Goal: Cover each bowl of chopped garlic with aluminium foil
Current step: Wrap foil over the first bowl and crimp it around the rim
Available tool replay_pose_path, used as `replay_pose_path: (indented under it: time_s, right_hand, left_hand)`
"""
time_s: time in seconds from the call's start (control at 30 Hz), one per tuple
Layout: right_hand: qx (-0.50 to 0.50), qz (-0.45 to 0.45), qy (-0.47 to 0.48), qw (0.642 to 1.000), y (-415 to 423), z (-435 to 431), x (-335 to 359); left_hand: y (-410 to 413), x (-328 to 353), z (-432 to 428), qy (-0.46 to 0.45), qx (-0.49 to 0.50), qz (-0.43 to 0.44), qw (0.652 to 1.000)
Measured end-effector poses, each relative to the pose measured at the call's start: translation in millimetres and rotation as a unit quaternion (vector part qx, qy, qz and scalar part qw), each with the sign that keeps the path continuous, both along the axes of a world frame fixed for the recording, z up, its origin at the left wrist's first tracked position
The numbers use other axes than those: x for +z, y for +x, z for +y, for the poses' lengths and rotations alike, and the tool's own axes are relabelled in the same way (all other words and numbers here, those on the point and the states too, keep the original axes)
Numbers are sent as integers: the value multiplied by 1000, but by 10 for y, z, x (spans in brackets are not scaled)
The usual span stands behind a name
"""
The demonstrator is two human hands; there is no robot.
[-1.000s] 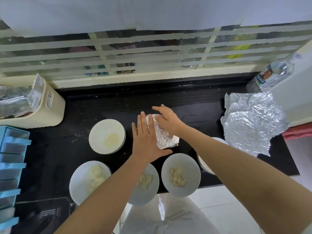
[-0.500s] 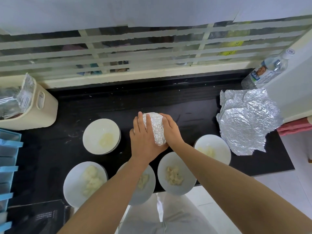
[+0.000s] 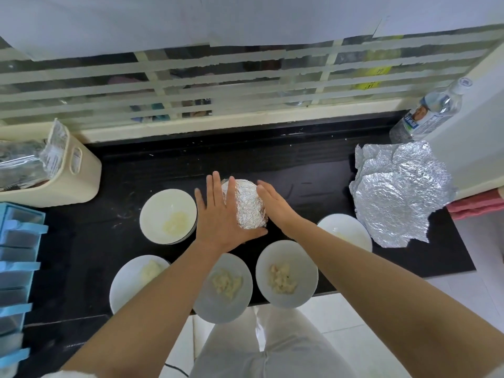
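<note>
Foil-wrapped bowl: stands mid-worktop, behind the front row of bowls. Crinkled foil covers its top and the sides that show. It sits between the two hands.
Left hand: grip wide, with straight fingers laid flat over the left side of the foil. The thumb stretches along the near edge.
Right hand: grip wide, with straight fingers held together and pressed against the foil's right side.
Back-left bowl: white and uncovered, with pale garlic inside, just left of the left hand.
Front-left bowl: uncovered, holding garlic, partly under the left forearm.
Front-middle bowl: uncovered, holding chopped garlic, at the worktop's near edge.
Front-right bowl: uncovered, holding chopped garlic, beside the front-middle bowl.
Far-right bowl: uncovered, partly hidden behind the right forearm.
Loose foil sheet: crumpled, at the right end, well apart from the hands.
Worktop: black and glossy.
Water bottle: in the back right corner.
Cream bin: at the back left, with clear packaging inside.
Blue rack: at the left edge.
</note>
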State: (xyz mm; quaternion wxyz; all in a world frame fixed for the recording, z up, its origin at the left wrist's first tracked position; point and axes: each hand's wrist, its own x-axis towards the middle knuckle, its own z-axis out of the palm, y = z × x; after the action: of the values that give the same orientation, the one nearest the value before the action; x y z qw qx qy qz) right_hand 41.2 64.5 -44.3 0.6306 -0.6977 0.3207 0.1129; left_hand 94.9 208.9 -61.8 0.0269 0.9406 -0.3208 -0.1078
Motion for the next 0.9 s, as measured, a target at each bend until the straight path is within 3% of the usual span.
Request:
replay_pose_path:
  time_s: [0.13, 0.33, 0.53, 0.67, 0.77, 0.9]
  right_hand:
    - [-49, -34, -41, 997, -6, -104, 69]
    - [-67, -39, -45, 996, -61, 48, 11]
    - [-72, -32, -53, 996, -123, 57, 23]
    - [-55, -46, -129, 989, -29, -72, 77]
    - [0, -88, -164, 983, 163, -85, 142]
    - [149, -124, -217, 957, 354, 14, 105]
  left_hand:
    - [-99, 58, -86, -39, 29, -31, 998]
    - [-292, -27, -278, -50, 127, 8, 991]
    - [-180, -52, -144, -63, 65, -13, 996]
    - [-130, 3, -47, -58, 53, -26, 997]
    - [-195, 44, -43, -84, 103, -34, 991]
    - [-360, -5, -124, -116, 172, 9, 978]
